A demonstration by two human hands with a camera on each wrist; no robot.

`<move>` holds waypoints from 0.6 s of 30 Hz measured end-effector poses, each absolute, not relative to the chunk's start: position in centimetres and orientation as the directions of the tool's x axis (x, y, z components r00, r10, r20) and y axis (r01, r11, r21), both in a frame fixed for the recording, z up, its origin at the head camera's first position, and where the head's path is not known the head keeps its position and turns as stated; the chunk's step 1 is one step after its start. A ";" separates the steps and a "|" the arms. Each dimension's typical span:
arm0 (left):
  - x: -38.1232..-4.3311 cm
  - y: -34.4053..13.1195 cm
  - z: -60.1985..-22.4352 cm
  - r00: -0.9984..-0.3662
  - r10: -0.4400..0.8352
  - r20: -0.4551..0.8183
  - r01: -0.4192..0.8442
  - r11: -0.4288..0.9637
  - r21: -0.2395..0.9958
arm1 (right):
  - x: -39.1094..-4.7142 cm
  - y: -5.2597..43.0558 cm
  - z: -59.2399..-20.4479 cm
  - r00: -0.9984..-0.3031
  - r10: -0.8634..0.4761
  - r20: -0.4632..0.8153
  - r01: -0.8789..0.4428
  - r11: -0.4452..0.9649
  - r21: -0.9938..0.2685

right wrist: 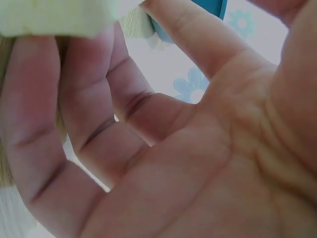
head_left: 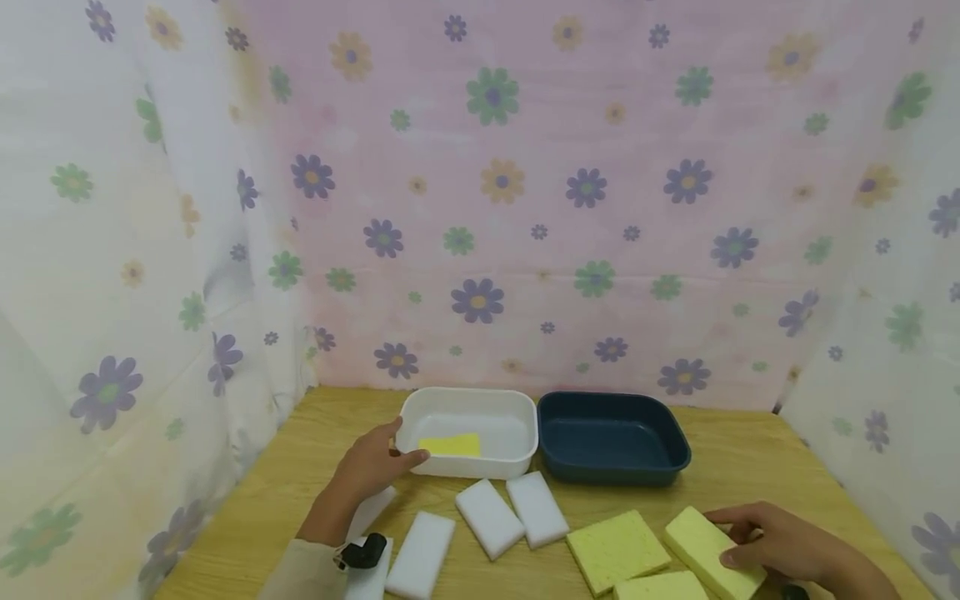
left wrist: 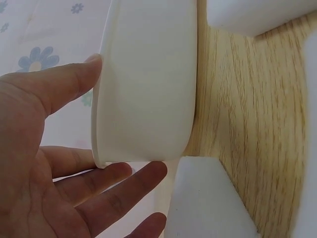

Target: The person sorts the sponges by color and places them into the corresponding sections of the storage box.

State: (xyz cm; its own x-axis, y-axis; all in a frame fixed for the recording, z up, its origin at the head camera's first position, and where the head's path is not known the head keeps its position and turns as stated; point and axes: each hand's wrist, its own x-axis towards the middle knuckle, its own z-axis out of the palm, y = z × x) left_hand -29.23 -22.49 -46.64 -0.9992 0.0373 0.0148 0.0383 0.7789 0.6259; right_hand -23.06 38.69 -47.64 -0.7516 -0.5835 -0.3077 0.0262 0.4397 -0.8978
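Near right: right hand (head_left: pixel 787 542) pinches a yellow sponge (head_left: pixel 705 546) between thumb and fingers; can't tell if it's off the table. Two flat yellow sponges (head_left: pixel 618 550) just left of it, white blocks (head_left: pixel 422 554) near left to centre. Farther, left hand (head_left: pixel 375 457) grips the white tub (head_left: pixel 480 467) by its left end — flat yellow piece (head_left: pixel 453 446) inside. Step looks like picking up the sponge; next move probably calls for a clean lift, tub steadied. Navy tub (head_left: pixel 615 475) just right. Wood-grain table (head_left: pixel 315 450), floral cloth (head_left: pixel 547 242) behind and both sides.
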 end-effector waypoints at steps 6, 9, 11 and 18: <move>-29.2 -22.4 -46.4 -1.000 0.030 0.005 0.026 0.771 0.636 | -23.2 38.1 -47.2 -0.764 -0.573 -0.298 -0.005 0.466 -0.885; -29.2 -22.3 -46.7 -0.999 0.036 -0.004 0.025 0.763 0.647 | -23.2 38.2 -47.3 -0.756 -0.588 -0.288 -0.021 0.462 -0.887; -29.1 -22.4 -46.8 -0.999 0.039 -0.003 0.028 0.761 0.648 | -23.3 38.3 -47.5 -0.758 -0.587 -0.284 -0.044 0.480 -0.876; -29.2 -22.5 -46.7 -0.999 0.038 0.007 0.034 0.765 0.643 | -23.6 39.1 -48.0 -0.822 -0.502 -0.270 -0.078 0.568 -0.819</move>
